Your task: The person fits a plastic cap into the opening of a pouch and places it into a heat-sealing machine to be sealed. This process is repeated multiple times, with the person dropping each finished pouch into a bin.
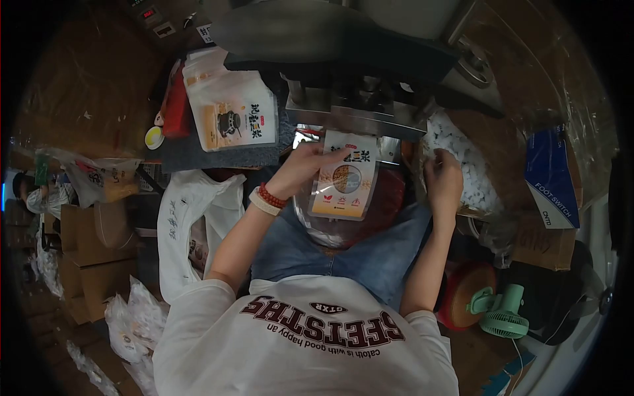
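My left hand (305,168), with a red bead bracelet and a pale band at the wrist, is closed on the upper left edge of a printed packaging pouch (338,202). The pouch is white and orange with a round window, and its top end lies at the metal edge of a dark machine (370,119). My right hand (442,179) is at the left side of a cardboard box of small white pieces (462,158). Its fingers are curled together; whatever they may hold is too small to make out. Below the pouch, a dark red round surface (388,208) shows between my legs.
A stack of similar pouches (238,115) lies on a grey surface at the left, beside a red box (176,105). On the right are a blue foot switch box (551,178) and a green fan (505,313). White plastic bags (135,320) lie lower left.
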Available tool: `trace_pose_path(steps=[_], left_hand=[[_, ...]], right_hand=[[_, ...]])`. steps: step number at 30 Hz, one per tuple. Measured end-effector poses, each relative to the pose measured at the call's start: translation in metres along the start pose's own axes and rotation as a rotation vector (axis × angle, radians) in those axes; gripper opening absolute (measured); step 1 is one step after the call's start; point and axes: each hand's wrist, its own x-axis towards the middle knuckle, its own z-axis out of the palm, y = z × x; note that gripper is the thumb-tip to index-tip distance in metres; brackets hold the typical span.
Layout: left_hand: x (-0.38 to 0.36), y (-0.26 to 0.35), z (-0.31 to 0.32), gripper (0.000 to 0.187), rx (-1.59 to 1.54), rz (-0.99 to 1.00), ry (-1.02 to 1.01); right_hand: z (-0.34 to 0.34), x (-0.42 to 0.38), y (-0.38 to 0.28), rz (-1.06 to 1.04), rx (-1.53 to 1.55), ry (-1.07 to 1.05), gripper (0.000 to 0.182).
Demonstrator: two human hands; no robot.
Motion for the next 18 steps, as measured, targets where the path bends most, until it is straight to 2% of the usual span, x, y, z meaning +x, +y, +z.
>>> trace_pose_path(steps=[1,2,4,5,6,7,8,9,10,12,13,15,16,18], left_hand=[[-0.002,0.004,-0.01,0.034,0.234,0.068,0.036],[-0.001,-0.003,-0.028,0.051,0.537,0.297,0.248],[-0.024,0.007,-0.047,0.073,1.626,0.662,0.873],[-0.029,-0.001,-0.066,0.086,1.653,0.57,0.828],[-0.035,-0.014,-0.085,0.086,1.654,0.563,0.829],[-0.042,-0.028,-0.101,0.084,1.65,0.569,0.636],[-0.046,-0.034,-0.108,0.082,1.639,0.579,0.443],[-0.053,-0.033,-0.103,0.065,1.584,0.651,0.436],[-0.06,-0.035,-0.102,0.065,1.585,0.649,0.429],[-0.072,-0.037,-0.1,0.049,1.291,0.539,0.44],[-0.075,-0.034,-0.093,0.049,1.29,0.54,0.44],[-0.078,-0.026,-0.071,0.046,1.042,0.778,0.451],[-0.079,-0.023,-0.063,0.046,1.039,0.781,0.446],[-0.085,-0.015,-0.051,0.047,1.086,0.968,0.375]], right_hand=[[-0.002,0.001,0.0,0.02,0.04,0.062,0.021],[-0.006,0.0,-0.003,0.017,0.039,0.064,0.021],[-0.016,-0.008,-0.014,0.192,0.534,0.176,0.021],[-0.019,-0.014,-0.024,0.194,0.535,0.171,0.021],[-0.021,-0.02,-0.035,0.171,0.819,0.129,0.021],[-0.021,-0.026,-0.046,0.144,1.102,0.088,0.021],[-0.02,-0.033,-0.053,0.071,1.18,0.008,0.022],[-0.017,-0.041,-0.061,0.003,1.253,-0.073,0.022],[-0.018,-0.045,-0.073,-0.047,1.333,-0.14,0.024],[-0.017,-0.052,-0.096,-0.033,1.367,-0.304,0.025],[-0.015,-0.055,-0.107,-0.023,1.368,-0.359,0.024],[0.005,-0.056,-0.116,-0.08,1.268,-0.406,0.024],[0.01,-0.056,-0.123,-0.13,1.169,-0.454,0.023],[0.005,-0.057,-0.126,-0.095,1.054,-0.505,0.021]])
